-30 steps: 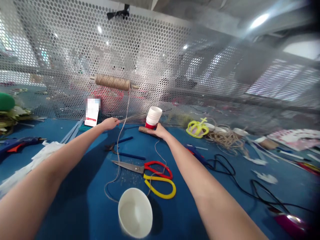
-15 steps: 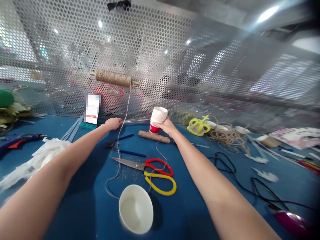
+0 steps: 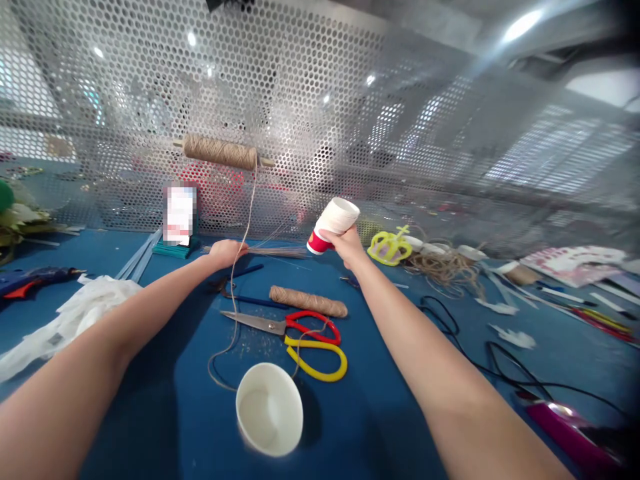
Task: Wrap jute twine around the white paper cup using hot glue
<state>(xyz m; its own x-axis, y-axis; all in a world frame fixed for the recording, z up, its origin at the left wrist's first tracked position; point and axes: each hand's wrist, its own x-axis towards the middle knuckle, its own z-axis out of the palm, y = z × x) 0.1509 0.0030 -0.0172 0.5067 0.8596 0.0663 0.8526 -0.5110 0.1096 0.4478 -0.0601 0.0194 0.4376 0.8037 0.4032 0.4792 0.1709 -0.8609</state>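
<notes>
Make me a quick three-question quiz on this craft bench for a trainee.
1. True or false: the right hand holds the cup stack off the table.
2. What does the left hand grip? A) scissors B) thin sticks C) glue gun
3. Fill in: twine hangs from the ____ on the mesh wall.

Key:
1. True; it is tilted, clear of the table.
2. B, the sticks; the scissors lie flat.
3. Spool.

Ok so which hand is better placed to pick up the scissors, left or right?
Probably the left. The right hand is lifted off the table, closed around a tilted stack of paper cups. The left hand sits low on thin wires, just behind the scissors, though it would have to release them first.
</notes>
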